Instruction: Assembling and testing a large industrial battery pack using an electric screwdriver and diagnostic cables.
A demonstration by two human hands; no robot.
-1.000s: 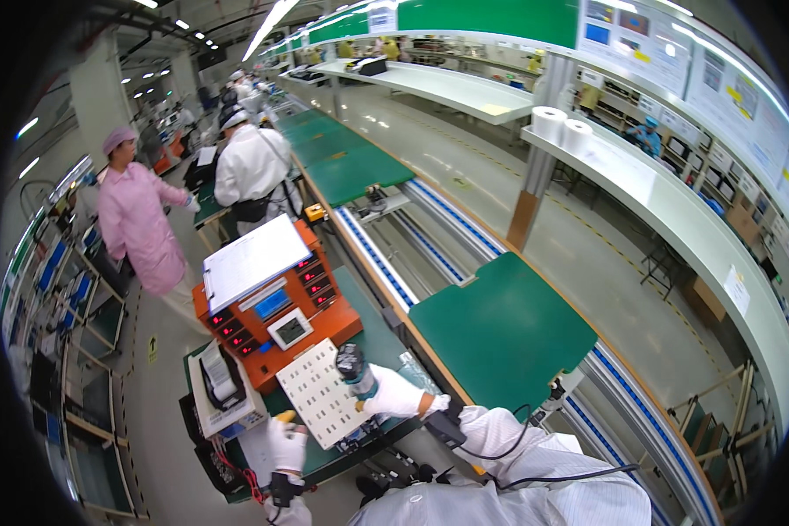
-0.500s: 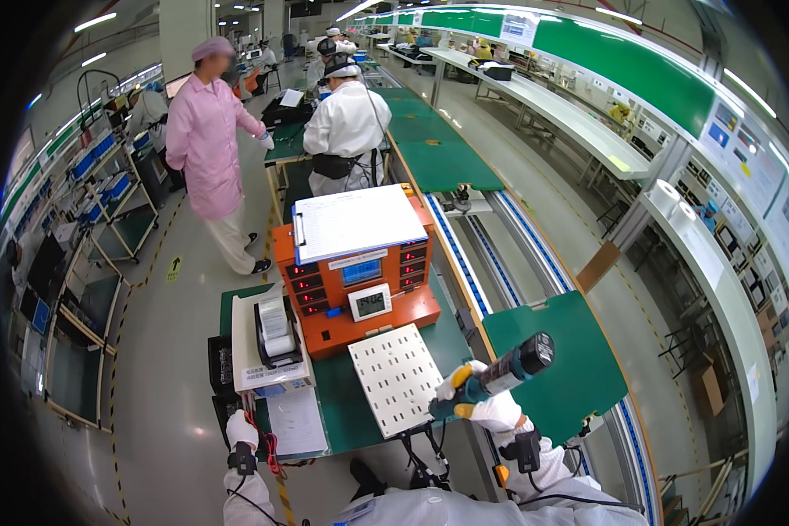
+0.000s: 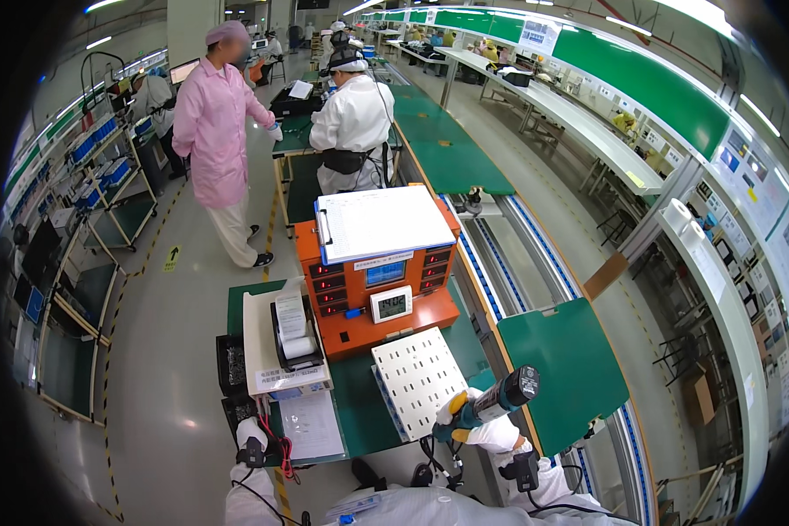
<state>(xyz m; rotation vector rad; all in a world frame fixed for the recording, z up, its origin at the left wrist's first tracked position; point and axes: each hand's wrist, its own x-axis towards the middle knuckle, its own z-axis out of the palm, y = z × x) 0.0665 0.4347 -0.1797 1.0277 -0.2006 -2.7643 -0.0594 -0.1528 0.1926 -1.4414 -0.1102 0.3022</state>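
Screwdriver: black-and-green electric screwdriver (image 3: 491, 405) sat in the right hand (image 3: 491, 430), tilted, its dark rear end up and to the right, its tip pointing down-left toward the near corner of the white perforated plate (image 3: 418, 379).
Plate: it lay flat on the green mat (image 3: 359, 394), just in front of the orange test unit (image 3: 377, 280); whether any of its holes already held screws was too small to tell.
Progress: judged from this, the tool was in hand and brought beside the plate, but its tip was not clearly seated in a hole — driving looked not yet under way.
Right grip: gloved fingers wrapped closed around the tool's body, pinching it firmly.
Left hand: left hand (image 3: 251, 434) rested at the mat's near-left edge, gloved, by a sheet of paper (image 3: 311, 425) and red wires (image 3: 282, 437); it seemed empty, though curled or spread I could not tell.
Bench: a white label printer (image 3: 285, 337) stood left of the orange unit, a clipboard (image 3: 381, 221) on top of it.
Beyond: a person in white (image 3: 352, 118) worked at the next station — a person in pink (image 3: 219, 131) stood in the aisle.
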